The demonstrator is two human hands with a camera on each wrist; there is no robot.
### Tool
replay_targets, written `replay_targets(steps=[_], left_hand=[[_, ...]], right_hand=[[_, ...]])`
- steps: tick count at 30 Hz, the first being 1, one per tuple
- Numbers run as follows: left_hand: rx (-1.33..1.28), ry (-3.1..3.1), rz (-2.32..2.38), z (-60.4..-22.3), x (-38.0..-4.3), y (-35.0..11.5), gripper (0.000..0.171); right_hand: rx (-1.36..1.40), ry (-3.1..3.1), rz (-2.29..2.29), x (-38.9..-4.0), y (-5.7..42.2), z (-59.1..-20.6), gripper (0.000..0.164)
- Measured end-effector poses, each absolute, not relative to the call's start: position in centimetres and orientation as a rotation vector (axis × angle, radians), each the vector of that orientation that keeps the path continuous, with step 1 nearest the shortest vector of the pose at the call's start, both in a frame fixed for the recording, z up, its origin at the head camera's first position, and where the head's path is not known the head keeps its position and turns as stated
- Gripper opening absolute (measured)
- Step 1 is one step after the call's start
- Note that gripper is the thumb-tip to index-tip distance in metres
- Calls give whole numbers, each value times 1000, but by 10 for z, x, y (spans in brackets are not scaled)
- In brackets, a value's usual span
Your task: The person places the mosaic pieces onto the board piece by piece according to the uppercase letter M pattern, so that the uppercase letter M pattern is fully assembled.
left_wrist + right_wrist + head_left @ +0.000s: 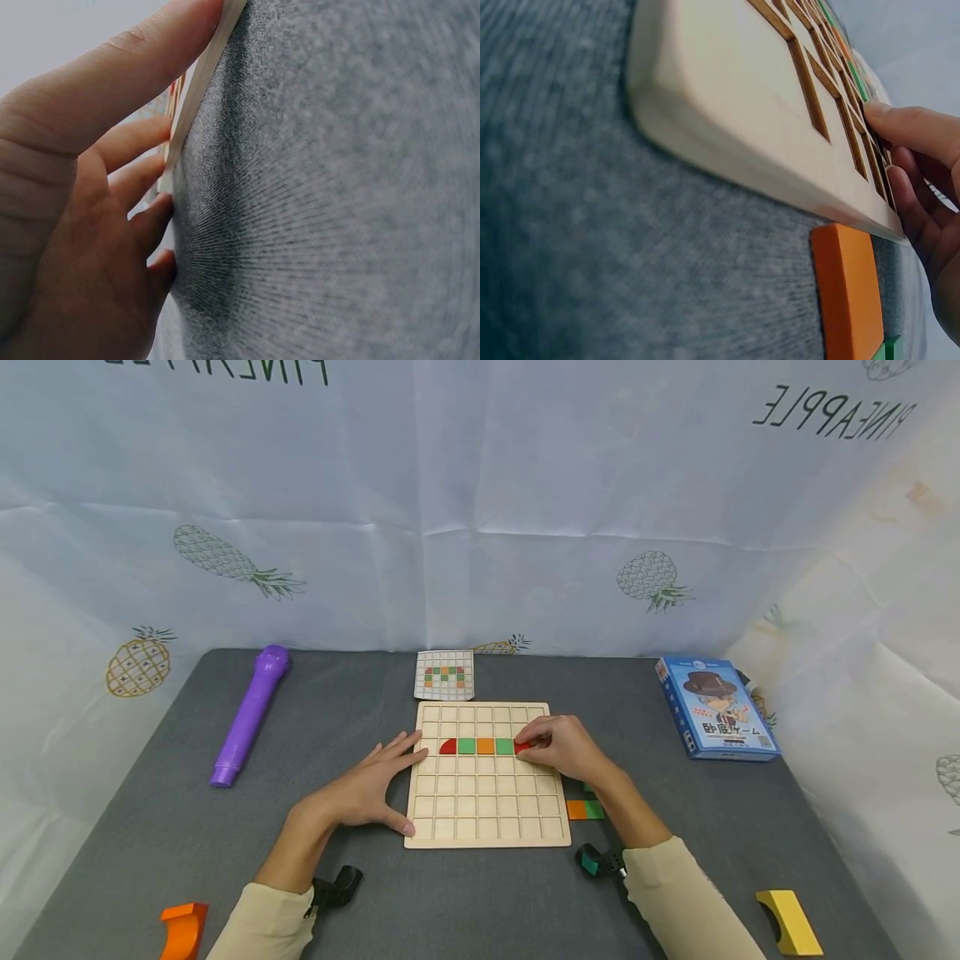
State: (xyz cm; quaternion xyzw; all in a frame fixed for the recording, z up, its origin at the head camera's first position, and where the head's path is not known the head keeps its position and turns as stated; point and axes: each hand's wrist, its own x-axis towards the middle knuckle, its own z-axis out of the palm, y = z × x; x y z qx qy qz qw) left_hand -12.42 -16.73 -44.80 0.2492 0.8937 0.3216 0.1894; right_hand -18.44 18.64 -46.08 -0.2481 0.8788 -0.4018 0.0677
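Note:
A wooden grid board [487, 810] lies flat on the table. One of its rows holds a red rounded tile [448, 747], a green tile [467, 746], an orange tile [486, 746] and another green tile [505, 747]. At the right end of that row, my right hand [566, 747] pinches a red tile [521, 747], partly hidden by the fingertips. My left hand [367, 789] is spread along the board's left edge, its thumb touching the near corner and its fingers farther up. In the left wrist view, the thumb [127, 75] presses the board's edge.
A pattern card [444, 691] touches the board's far edge. Orange and green tiles [585, 810] lie beside its right edge, partly under my right forearm. A purple microphone-shaped stick [251, 718] is left, a blue game box [716, 710] right. Orange [183, 931] and yellow blocks [795, 922] lie nearer.

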Motion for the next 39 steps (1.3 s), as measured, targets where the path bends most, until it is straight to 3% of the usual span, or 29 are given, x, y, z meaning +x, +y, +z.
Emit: replay_targets(steps=[39], left_hand=[[699, 2510, 897, -448, -125, -168, 114]], right_hand=[[-712, 2558, -1248, -189, 193, -462, 20]])
